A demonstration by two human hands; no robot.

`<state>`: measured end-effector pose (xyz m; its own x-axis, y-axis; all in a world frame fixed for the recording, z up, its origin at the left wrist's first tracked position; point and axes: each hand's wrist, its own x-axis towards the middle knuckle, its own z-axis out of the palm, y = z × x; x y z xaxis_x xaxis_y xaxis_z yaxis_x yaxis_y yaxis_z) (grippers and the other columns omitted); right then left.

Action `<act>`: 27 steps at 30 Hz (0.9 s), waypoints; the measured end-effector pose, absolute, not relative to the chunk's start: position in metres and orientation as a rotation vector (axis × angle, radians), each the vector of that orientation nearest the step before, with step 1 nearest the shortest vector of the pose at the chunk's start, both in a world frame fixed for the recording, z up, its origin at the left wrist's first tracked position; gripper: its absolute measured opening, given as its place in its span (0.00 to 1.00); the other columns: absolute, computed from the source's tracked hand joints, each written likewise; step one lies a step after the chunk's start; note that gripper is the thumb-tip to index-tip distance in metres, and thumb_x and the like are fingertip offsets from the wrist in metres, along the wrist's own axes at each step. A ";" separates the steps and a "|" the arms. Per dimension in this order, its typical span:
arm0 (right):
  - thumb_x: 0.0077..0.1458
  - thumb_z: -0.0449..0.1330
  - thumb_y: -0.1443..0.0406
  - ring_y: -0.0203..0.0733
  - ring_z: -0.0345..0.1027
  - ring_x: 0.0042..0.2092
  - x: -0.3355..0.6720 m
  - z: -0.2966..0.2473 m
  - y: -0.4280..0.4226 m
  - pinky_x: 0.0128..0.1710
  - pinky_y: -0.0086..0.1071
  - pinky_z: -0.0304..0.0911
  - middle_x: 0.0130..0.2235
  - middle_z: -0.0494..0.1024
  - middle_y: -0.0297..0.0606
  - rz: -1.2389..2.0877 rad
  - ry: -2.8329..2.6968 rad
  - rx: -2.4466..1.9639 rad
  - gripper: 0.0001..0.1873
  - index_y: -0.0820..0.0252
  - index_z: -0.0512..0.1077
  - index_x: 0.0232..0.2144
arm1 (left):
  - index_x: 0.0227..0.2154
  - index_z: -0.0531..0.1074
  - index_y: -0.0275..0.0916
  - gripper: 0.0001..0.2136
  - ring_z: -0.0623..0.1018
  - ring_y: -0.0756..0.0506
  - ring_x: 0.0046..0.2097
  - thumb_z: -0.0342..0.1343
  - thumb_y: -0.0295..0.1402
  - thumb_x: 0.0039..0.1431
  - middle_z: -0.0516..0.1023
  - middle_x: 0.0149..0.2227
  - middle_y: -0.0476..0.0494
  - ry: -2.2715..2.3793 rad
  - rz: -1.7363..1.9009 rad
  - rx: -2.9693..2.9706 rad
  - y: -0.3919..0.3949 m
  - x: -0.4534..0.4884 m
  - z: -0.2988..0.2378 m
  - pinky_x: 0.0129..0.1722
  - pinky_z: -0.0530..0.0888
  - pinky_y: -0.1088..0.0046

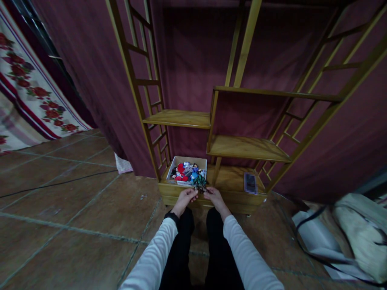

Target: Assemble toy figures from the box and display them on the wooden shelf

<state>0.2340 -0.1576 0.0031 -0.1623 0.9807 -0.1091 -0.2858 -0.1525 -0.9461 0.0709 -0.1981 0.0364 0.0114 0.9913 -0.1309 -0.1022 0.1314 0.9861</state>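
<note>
Between my two hands is a small, spiky-looking dark green and brown figure (200,183), too small to make out in detail. My left hand (186,198) pinches its left side with closed fingers. On the right side, my right hand (214,196) grips it between thumb and fingers. Just behind it, on the low left base of the shelf unit, stands an open cardboard box (202,163). Inside lie several small red, blue, white and black pieces that look like toy figures. The held figure overlaps the box's front right corner in view.
A wooden shelf unit (242,146) with stepped boards rises before me against a dark red curtain (187,52). A dark phone-like rectangle (250,183) lies on its base at right. A pale bag (358,225) with a black strap sits on the tiled floor; a cable (60,184) runs at left.
</note>
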 end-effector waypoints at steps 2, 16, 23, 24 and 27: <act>0.25 0.69 0.60 0.38 0.67 0.31 0.233 0.002 -0.157 0.34 0.35 0.65 0.29 0.73 0.33 1.522 -1.005 -1.013 0.21 0.60 0.70 0.26 | 0.21 0.71 0.33 0.16 0.68 0.53 0.23 0.61 0.44 0.41 0.74 0.23 0.45 1.176 1.151 1.062 -0.198 0.071 0.036 0.22 0.61 0.79; 0.30 0.64 0.65 0.38 0.67 0.34 0.237 -0.003 -0.152 0.38 0.31 0.60 0.30 0.74 0.31 1.337 -1.107 -0.982 0.17 0.58 0.66 0.28 | 0.24 0.73 0.33 0.14 0.69 0.52 0.25 0.66 0.38 0.35 0.73 0.22 0.48 1.132 1.195 1.065 -0.198 0.075 0.034 0.27 0.63 0.76; 0.31 0.64 0.65 0.39 0.67 0.38 0.239 0.002 -0.154 0.39 0.32 0.61 0.33 0.74 0.33 1.352 -1.104 -0.944 0.18 0.58 0.66 0.30 | 0.23 0.73 0.33 0.14 0.68 0.52 0.24 0.66 0.38 0.34 0.72 0.20 0.49 1.158 1.189 1.061 -0.199 0.075 0.035 0.27 0.64 0.76; 0.31 0.64 0.65 0.40 0.67 0.38 0.239 0.002 -0.153 0.40 0.33 0.61 0.34 0.74 0.34 1.353 -1.098 -0.946 0.18 0.58 0.66 0.30 | 0.23 0.74 0.33 0.15 0.69 0.51 0.24 0.66 0.38 0.34 0.73 0.21 0.48 1.165 1.192 1.054 -0.199 0.075 0.034 0.28 0.65 0.75; 0.31 0.65 0.64 0.39 0.67 0.39 0.239 0.000 -0.152 0.41 0.33 0.61 0.34 0.74 0.34 1.344 -1.086 -0.962 0.18 0.58 0.65 0.30 | 0.25 0.74 0.33 0.15 0.70 0.51 0.26 0.67 0.37 0.34 0.75 0.23 0.47 1.160 1.198 1.041 -0.199 0.075 0.035 0.29 0.65 0.76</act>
